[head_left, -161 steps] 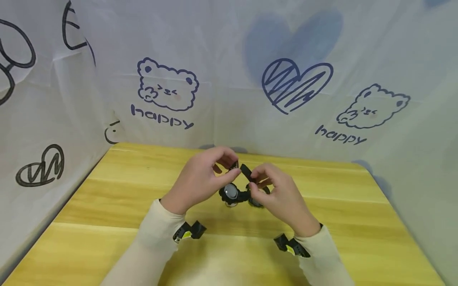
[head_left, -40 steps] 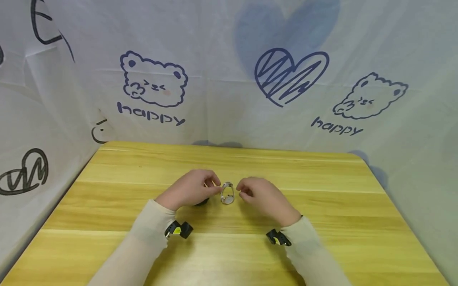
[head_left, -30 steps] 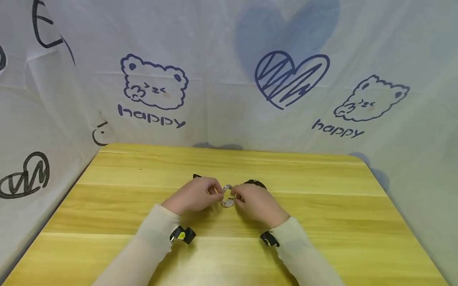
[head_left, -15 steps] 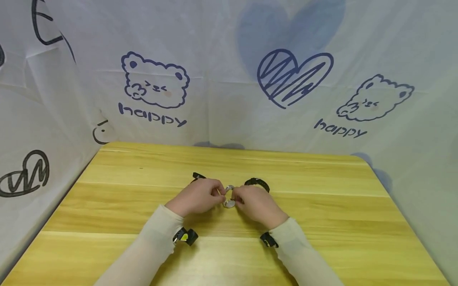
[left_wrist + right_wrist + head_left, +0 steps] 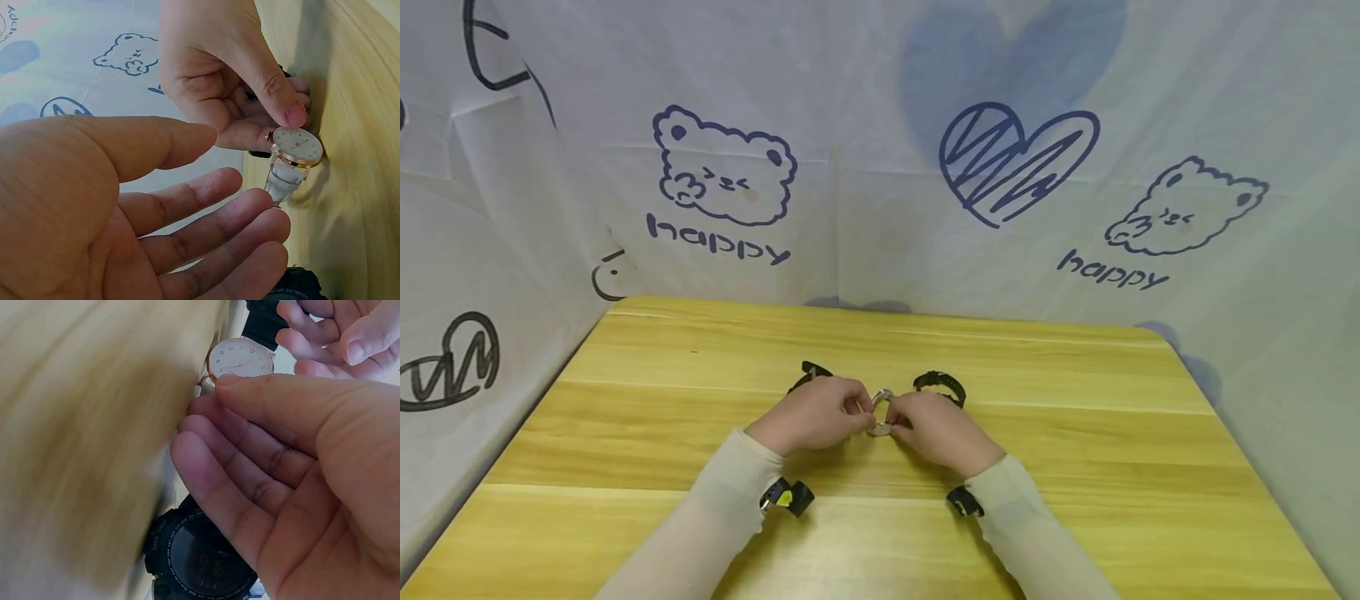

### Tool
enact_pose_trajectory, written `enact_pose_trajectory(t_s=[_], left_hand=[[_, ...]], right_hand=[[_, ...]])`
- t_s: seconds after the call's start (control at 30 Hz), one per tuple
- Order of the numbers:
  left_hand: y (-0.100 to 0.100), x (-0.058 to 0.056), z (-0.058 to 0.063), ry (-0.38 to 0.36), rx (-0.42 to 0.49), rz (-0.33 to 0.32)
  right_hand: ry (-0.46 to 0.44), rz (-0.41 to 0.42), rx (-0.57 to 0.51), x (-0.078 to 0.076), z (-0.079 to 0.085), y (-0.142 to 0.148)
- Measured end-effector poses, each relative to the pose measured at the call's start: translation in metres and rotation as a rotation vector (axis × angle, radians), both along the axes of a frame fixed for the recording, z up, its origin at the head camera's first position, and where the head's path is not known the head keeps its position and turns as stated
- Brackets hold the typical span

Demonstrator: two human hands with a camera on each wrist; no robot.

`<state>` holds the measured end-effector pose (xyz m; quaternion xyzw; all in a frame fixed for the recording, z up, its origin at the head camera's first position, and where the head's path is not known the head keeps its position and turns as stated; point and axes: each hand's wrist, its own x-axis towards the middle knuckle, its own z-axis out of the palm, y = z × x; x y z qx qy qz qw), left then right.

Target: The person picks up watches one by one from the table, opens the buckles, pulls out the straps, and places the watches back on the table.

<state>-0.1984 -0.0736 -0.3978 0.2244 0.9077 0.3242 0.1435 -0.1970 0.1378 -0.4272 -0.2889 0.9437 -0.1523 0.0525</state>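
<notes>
A wristwatch (image 5: 297, 147) with a white dial, rose-gold case and white strap stands near the middle of the table, its strap forming a loop. My right hand (image 5: 943, 429) pinches its case between thumb and forefinger, as the left wrist view shows. On the other side is my left hand (image 5: 820, 412), its fingers (image 5: 206, 234) loosely extended with their tips right at the white strap. Behind my right hand sits a black digital watch (image 5: 206, 556). Another black watch (image 5: 811, 375) lies behind my left hand, which partly hides it.
The wooden table (image 5: 865, 533) ends at a hanging white cloth (image 5: 865, 242) with bear and heart drawings, at the back and sides. Black straps with small devices circle both wrists, such as the left wrist strap (image 5: 786, 497).
Earlier both hands worked at a black strap above watches grouped together; now the black watches sit apart on either side. The hands have since closed in on the white watch, and the right pinches it.
</notes>
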Motion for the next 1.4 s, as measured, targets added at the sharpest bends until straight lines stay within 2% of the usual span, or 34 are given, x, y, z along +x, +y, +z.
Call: enact_pose_trajectory(t_s=[0.6,0.8,1.0,1.07,1.2,1.4], left_hand=[[0.001,0.003,-0.001,-0.016,0.006,-0.015],[0.001,0.003,-0.001,-0.006,0.001,-0.019],[0.001,0.001,0.001,0.020,-0.019,0.005],[0.001,0.000,0.002,0.032,-0.018,0.019],[-0.001,0.000,0.006,0.058,0.028,0.078],[-0.004,0.000,0.017,0.118,0.139,0.187]], right_hand=[[-0.049,0.002,-0.036,-0.001,0.001,0.002],[-0.081,-0.002,-0.048,-0.004,-0.003,0.006],[-0.093,0.015,-0.066,-0.006,-0.005,0.007],[-0.083,0.013,-0.066,-0.006,-0.005,0.007],[0.005,-0.011,-0.089,-0.003,0.001,0.011],[0.152,-0.058,-0.177,0.008,0.034,0.019]])
